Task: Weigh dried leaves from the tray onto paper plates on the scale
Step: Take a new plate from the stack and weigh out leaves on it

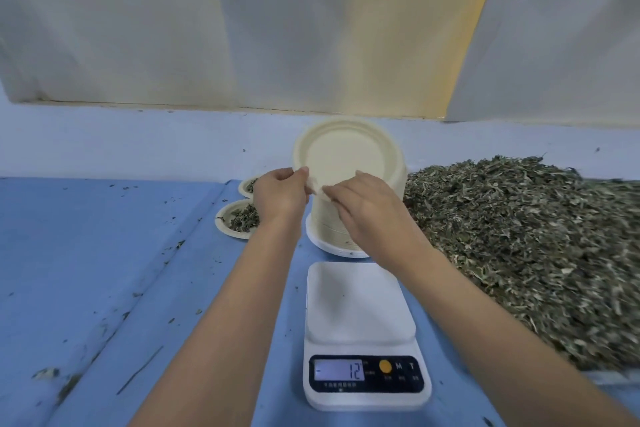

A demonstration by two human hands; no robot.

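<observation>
A cream paper plate [346, 156] is tilted up off the top of a tall stack of paper plates [329, 229]. My left hand [280, 196] pinches its near rim at the left, and my right hand [363, 208] pinches the rim just beside it. A white digital scale [360, 308] stands in front of the stack with a bare platform; its display reads 12 with a minus sign. A big heap of dried leaves [526, 236] fills the tray at the right.
Two paper plates with small piles of leaves, the nearer plate [225, 218] and the farther plate [246, 185], lie left of the stack. Leaf crumbs are scattered over the blue table cover [104, 253]. White curtains hang over the wall behind.
</observation>
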